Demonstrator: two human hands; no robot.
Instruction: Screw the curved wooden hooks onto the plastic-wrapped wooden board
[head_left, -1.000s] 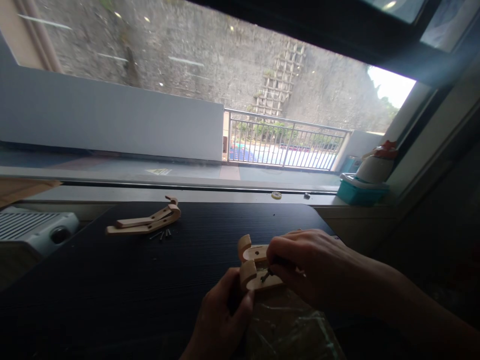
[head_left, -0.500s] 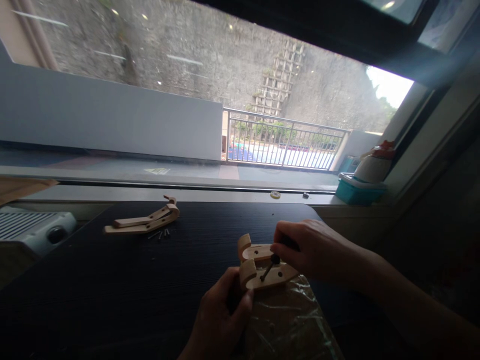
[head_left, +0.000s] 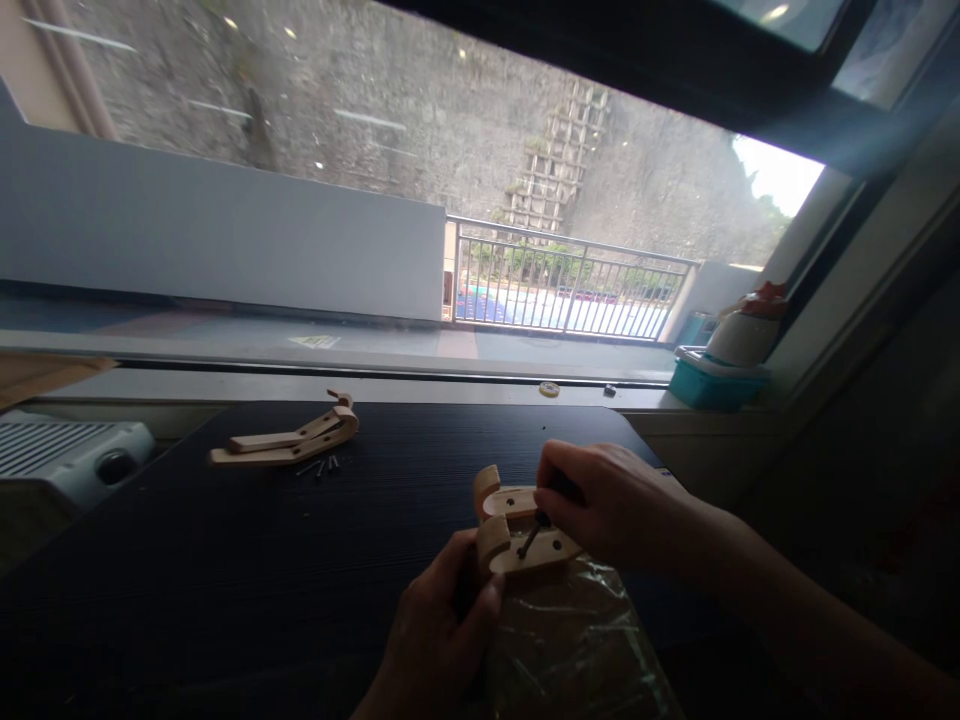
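Note:
Two curved wooden hooks lie side by side on a board wrapped in clear plastic (head_left: 577,640). My left hand (head_left: 442,620) grips the curled end of the nearer wooden hook (head_left: 544,556), thumb at its near side. Just behind it is the farther wooden hook (head_left: 489,488). In my right hand (head_left: 592,495) is a screwdriver (head_left: 531,535), its handle mostly hidden by the fingers. The shaft slants down to a hole in the nearer hook; whether a screw sits there I cannot make out.
On the dark table (head_left: 187,570), more wooden hooks (head_left: 292,440) lie at the back left beside several screws (head_left: 321,467). A tape roll (head_left: 550,389) and a teal box (head_left: 716,383) sit on the windowsill. A grey appliance (head_left: 75,455) stands at the left.
My right hand has shifted slightly left with the screwdriver, its tip still at the same hole. My left hand keeps its hold on the hook.

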